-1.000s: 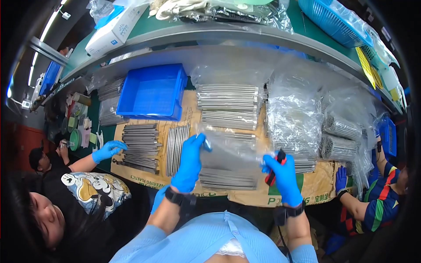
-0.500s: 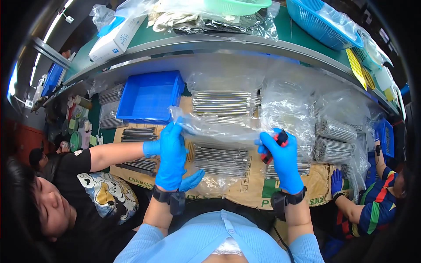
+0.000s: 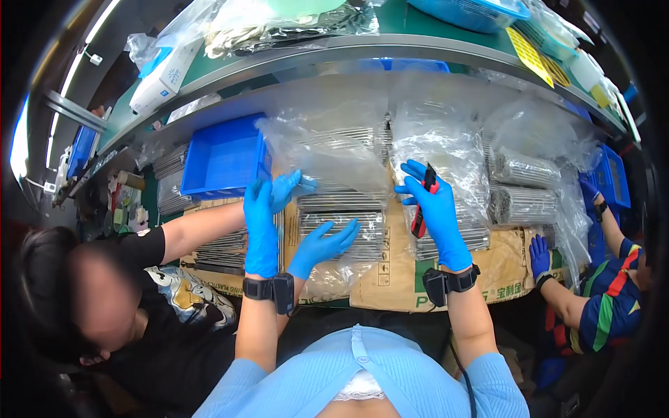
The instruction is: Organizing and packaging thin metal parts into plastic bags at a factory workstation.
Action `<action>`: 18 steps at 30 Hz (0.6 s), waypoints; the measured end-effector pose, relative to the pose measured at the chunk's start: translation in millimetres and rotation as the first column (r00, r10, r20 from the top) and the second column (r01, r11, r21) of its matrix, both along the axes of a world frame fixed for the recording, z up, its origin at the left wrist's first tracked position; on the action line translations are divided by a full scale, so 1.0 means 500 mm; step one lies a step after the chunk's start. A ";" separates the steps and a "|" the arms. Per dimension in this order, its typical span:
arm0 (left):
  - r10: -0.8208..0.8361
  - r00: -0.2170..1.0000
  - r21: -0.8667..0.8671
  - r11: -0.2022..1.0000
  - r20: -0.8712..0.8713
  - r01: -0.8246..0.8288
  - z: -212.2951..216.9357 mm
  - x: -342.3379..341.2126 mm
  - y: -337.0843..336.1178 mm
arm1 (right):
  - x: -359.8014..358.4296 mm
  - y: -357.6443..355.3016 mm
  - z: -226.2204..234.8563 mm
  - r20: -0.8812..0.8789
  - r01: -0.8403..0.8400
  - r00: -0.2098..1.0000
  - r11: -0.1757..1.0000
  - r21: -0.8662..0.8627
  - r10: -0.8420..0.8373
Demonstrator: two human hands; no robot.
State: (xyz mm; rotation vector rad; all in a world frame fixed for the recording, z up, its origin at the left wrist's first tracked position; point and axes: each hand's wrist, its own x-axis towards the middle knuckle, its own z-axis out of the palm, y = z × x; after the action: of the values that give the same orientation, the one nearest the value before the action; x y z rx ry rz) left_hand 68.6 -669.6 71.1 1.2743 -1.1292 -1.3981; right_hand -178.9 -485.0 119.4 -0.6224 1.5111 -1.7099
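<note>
My left hand, in a blue glove, is raised beside the rods with its fingers stretched out and nothing visible in them. My right hand, also gloved, holds a red and black utility knife against its palm, thumb and forefinger extended. A clear plastic sheet lies over the far bundle of metal rods, beyond my hands. Nearer me is another bundle of thin metal rods. A co-worker's gloved hands reach in from the left, one over the near rods, the other partly hidden behind my left hand.
A blue bin stands at the back left. Plastic-wrapped rod bundles lie at the right, near another person's gloved hand. Brown printed paper covers the bench. A shelf edge crosses above.
The plastic sheet, earlier stretched between my hands, now lies over the far rods. My left hand has let go of it. The co-worker's hands have moved right, toward the rods.
</note>
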 end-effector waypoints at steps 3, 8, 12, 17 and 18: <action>-0.141 0.990 0.022 0.990 -0.022 0.142 0.021 0.052 0.097 | 0.019 0.096 -0.032 0.016 0.052 0.998 0.998 0.041 -0.053; -0.435 0.894 0.071 0.894 -0.107 0.443 0.015 0.070 0.214 | 0.098 0.312 -0.083 -0.046 -0.006 0.999 0.943 0.332 0.023; -0.604 0.783 0.037 0.788 -0.148 0.614 0.012 0.090 0.333 | 0.180 0.461 -0.134 -0.508 -0.198 0.690 0.809 0.553 0.516; -0.739 0.655 0.114 0.645 -0.161 0.756 -0.009 0.141 0.457 | 0.265 0.589 -0.074 -0.542 -0.190 0.704 0.857 0.479 0.459; -0.744 0.649 0.136 0.634 -0.159 0.761 -0.015 0.152 0.477 | 0.275 0.615 -0.069 -0.551 -0.177 0.727 0.888 0.425 0.409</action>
State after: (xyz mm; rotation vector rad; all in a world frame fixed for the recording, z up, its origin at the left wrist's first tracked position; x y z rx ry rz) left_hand 144.4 -431.0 63.6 0.8469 -1.5967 -2.2096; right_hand -41.2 -177.7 85.0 -1.2589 1.9737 -0.9720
